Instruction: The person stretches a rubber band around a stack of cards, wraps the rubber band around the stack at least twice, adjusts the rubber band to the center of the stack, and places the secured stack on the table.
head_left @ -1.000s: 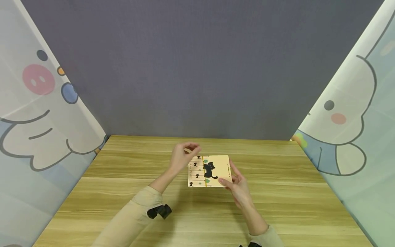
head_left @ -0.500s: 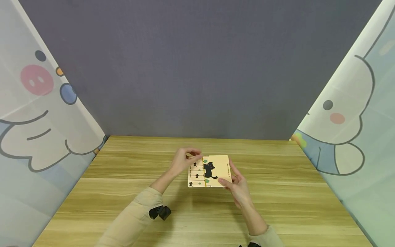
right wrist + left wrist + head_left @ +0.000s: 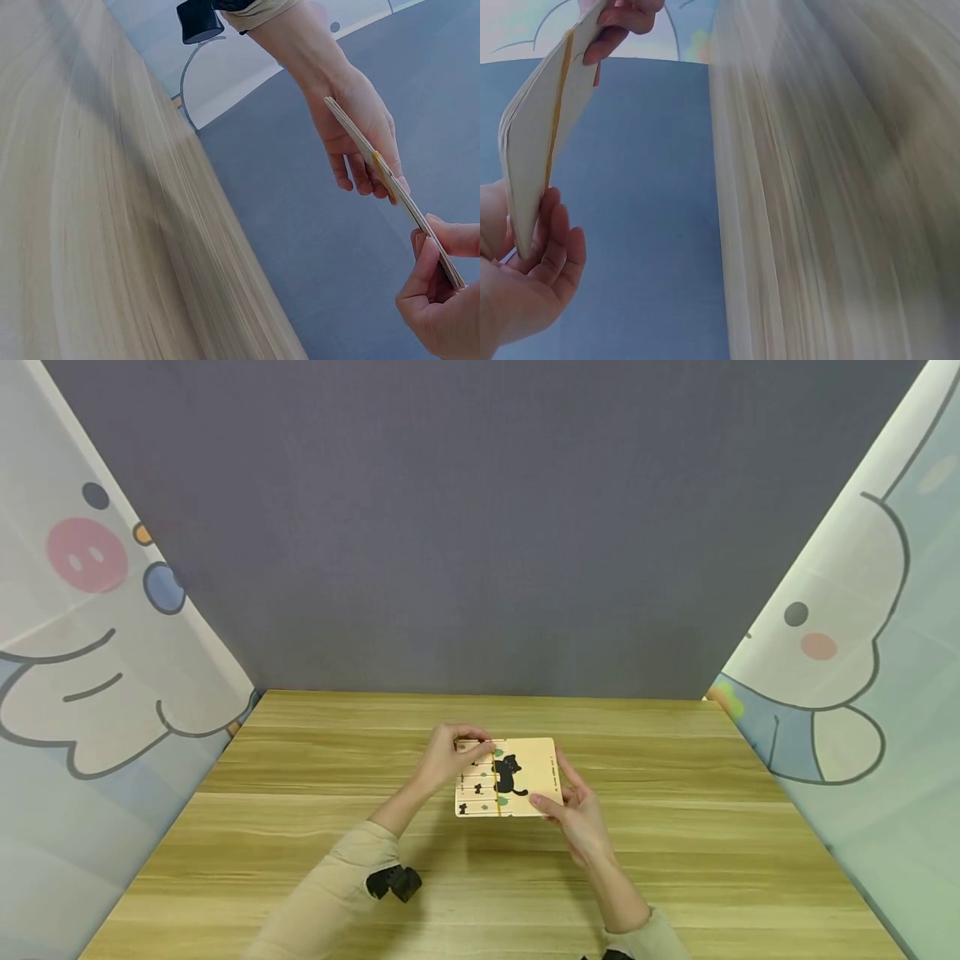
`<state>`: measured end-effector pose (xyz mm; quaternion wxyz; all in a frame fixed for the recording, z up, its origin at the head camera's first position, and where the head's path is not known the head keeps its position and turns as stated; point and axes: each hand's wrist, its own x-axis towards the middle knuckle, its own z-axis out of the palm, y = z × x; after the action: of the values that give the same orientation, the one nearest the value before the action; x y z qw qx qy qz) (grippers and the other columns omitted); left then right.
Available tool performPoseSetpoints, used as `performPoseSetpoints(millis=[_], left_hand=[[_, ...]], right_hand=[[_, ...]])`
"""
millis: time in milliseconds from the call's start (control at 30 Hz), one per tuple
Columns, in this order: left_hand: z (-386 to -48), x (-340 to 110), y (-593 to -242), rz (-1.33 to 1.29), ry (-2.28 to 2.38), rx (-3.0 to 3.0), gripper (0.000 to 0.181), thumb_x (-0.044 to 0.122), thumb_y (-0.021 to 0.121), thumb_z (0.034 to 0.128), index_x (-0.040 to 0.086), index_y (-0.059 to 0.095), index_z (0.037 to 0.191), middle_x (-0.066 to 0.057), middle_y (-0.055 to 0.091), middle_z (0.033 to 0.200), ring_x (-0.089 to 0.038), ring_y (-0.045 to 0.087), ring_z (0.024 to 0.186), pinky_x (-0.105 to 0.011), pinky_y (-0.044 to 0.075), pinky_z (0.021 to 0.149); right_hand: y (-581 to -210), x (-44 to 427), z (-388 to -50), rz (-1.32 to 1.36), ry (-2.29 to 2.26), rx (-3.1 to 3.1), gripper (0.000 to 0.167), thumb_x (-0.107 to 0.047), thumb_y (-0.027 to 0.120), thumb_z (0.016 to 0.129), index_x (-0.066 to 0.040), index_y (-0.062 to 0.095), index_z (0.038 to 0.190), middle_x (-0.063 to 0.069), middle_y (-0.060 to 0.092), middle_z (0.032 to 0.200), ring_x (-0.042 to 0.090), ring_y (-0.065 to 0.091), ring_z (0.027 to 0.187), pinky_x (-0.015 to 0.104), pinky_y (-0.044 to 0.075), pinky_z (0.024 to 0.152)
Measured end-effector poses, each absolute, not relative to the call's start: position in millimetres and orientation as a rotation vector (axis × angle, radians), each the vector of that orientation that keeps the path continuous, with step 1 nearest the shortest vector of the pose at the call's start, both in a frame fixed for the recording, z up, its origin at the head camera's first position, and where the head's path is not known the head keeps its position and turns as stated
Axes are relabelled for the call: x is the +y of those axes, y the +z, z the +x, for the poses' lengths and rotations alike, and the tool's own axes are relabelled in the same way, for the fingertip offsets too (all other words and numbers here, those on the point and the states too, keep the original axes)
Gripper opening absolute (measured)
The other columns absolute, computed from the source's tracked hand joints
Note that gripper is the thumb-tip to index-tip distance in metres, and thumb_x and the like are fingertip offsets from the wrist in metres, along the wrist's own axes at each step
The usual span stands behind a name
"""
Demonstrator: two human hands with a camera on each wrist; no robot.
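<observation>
A thin cream notebook [image 3: 536,760] with a black cat picture and small cats on a lined left part is held up above the table. A yellow elastic band [image 3: 498,797] runs across it from top to bottom edge. My right hand [image 3: 583,822] grips its right side, thumb on the front and fingers behind. My left hand [image 3: 441,762] is at the top left edge, its thumb on the front by the band and its fingers behind. In the right wrist view the notebook [image 3: 349,124] appears edge-on, showing several layers, and the band [image 3: 384,176] wraps its edge.
A wood-grain table [image 3: 315,827] lies below the hands. Behind it stands a dark grey panel [image 3: 480,527]. Cartoon-printed curtains [image 3: 67,635] hang along the left side and the right side. A small black camera [image 3: 393,881] is worn at my left sleeve.
My left hand has come down and right from above the notebook's top left corner, and its thumb now lies on the front at the band. The right hand and notebook have hardly moved.
</observation>
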<state>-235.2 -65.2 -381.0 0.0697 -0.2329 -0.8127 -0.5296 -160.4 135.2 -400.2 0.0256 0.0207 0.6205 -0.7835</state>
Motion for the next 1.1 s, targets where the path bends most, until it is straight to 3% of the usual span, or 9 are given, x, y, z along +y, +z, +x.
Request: performPoseSetpoints(millis=[133,367,500,567,867,1100], left_hand=[[-233.6,-61.7,-383.7,-0.679,-1.628,-2.409,0.015,0.018,0.068,0.0786,0.006,0.07,0.087,-0.005,0.066,0.091,-0.018,0.06,0.087,-0.04,0.049,0.078],[-232.5,-56.9,-387.2,-0.715,-1.649,-2.39,0.018,0.014,0.068,0.0781,-0.001,0.069,0.089,-0.005,0.063,0.082,-0.02,0.058,0.082,-0.03,0.051,0.076],[-232.3,-57.7,-385.4,-0.712,-1.634,-2.401,0.021,0.016,0.068,0.0785,0.0,0.068,0.092,-0.005,0.064,0.084,-0.02,0.058,0.083,-0.032,0.05,0.078],[-226.5,-58.6,-374.2,-0.713,-1.641,-2.41,0.021,0.013,0.066,0.0796,-0.002,0.067,0.095,-0.01,0.065,0.088,-0.023,0.059,0.085,-0.036,0.049,0.079],[-237.3,-68.1,-375.1,-0.72,-1.635,-2.495,0.015,0.015,0.067,0.0796,0.004,0.07,0.089,-0.008,0.066,0.09,-0.016,0.06,0.074,-0.024,0.051,0.056],[-235.6,-65.8,-372.2,-0.774,-1.659,-2.504,0.017,0.013,0.067,0.0791,0.001,0.069,0.091,-0.012,0.065,0.092,-0.021,0.061,0.08,-0.024,0.052,0.063]], right_hand=[[-401.2,133.4,-160.3,0.074,-2.424,1.914,0.079,0.013,0.061,0.074,-0.016,0.028,0.139,0.023,0.061,0.098,0.019,0.063,0.071,0.022,0.049,0.059],[-404.3,130.4,-159.3,0.046,-2.41,1.942,0.078,0.013,0.061,0.074,-0.01,0.025,0.14,0.023,0.061,0.096,0.019,0.063,0.07,0.023,0.049,0.058],[-404.7,130.8,-159.9,0.057,-2.418,1.933,0.078,0.013,0.06,0.074,-0.012,0.026,0.14,0.021,0.061,0.097,0.017,0.061,0.069,0.02,0.048,0.057],[-404.0,131.5,-160.1,0.069,-2.412,1.934,0.078,0.013,0.06,0.074,-0.014,0.027,0.14,0.021,0.061,0.098,0.017,0.061,0.069,0.021,0.048,0.058],[-402.5,136.7,-160.5,0.079,-2.424,1.927,0.078,0.013,0.06,0.074,-0.015,0.028,0.139,0.02,0.061,0.097,0.017,0.061,0.069,0.021,0.048,0.058],[-401.5,135.3,-159.7,0.066,-2.416,1.934,0.078,0.013,0.06,0.075,-0.015,0.026,0.14,0.026,0.057,0.106,0.021,0.063,0.075,0.023,0.05,0.06]])
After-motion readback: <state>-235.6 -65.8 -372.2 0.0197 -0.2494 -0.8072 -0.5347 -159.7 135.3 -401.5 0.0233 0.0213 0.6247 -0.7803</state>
